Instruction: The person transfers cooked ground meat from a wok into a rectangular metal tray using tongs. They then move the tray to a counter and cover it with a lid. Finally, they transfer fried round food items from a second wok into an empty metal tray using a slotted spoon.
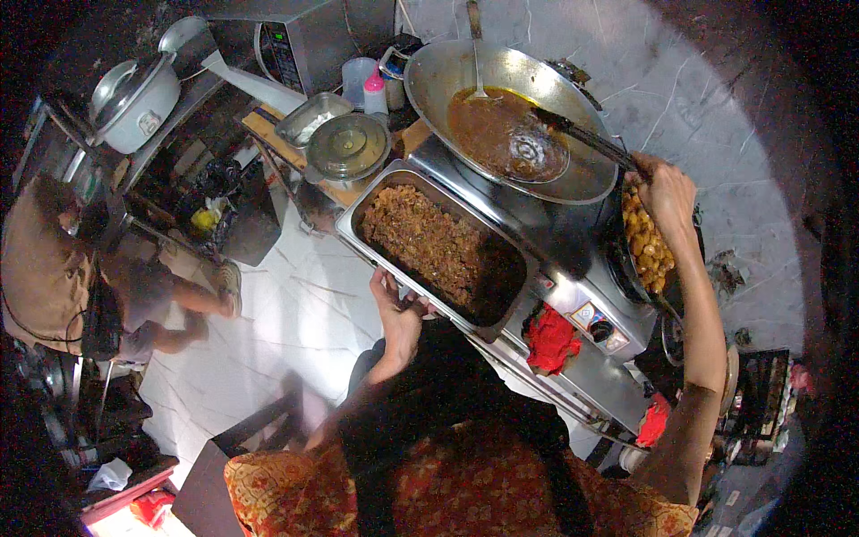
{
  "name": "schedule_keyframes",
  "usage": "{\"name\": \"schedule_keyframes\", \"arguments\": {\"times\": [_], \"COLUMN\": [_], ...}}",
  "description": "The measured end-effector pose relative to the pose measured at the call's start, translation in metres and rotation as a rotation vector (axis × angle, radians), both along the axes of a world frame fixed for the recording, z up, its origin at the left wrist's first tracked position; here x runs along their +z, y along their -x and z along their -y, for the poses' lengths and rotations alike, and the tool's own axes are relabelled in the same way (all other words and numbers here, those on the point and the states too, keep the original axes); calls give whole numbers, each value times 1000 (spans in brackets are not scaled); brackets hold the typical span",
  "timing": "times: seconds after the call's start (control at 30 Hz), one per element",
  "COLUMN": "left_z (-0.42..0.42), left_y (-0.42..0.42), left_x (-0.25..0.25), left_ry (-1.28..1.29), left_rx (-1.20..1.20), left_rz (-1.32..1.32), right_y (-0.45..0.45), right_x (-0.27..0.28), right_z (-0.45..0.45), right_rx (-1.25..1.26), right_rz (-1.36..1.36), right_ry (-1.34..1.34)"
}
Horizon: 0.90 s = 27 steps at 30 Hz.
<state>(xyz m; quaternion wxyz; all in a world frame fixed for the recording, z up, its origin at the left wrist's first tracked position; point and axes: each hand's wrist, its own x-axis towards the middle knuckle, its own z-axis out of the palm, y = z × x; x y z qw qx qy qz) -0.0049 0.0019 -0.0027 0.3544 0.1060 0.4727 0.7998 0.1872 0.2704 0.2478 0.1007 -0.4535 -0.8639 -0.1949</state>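
My left hand (400,319) grips the near rim of a deep rectangular steel pan (345,225), its fingers under the edge. Brown, crumbly cooked food (423,238) fills much of the pan; its right end shows dark bare metal. My right hand (666,194) is closed around the dark handle (597,142) of a long utensil that reaches into a large steel wok (419,77). Brown oily liquid (480,127) lies in the wok, rippling around a round shape that may be the utensil's head. A second utensil, with a metal shaft (476,50), leans on the far rim.
A pan of golden-brown pieces (649,248) sits below my right wrist. Red cloths (550,339) (653,419) lie along the counter near a control knob (599,329). Left of the wok stand a lidded glass pot (347,144) and a pink-topped bottle (375,90). Another person (54,268) is at far left.
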Motion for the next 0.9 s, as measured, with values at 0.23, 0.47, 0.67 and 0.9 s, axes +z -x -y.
{"name": "schedule_keyframes", "arguments": {"times": [0.23,0.47,0.67,0.9], "left_z": [-1,-1,0,-3], "left_y": [4,4,5,3], "left_x": [0,9,-3,2], "left_ry": [46,8,7,26], "left_rx": [-41,-44,-15,-39], "left_rz": [26,66,29,52], "right_y": [-18,-21,9,46], "right_x": [-23,0,5,-89], "right_z": [-8,31,89,112], "right_rx": [-36,7,151,268], "right_rz": [10,-340,-464,-49], "right_ry": [117,469,617,407]}}
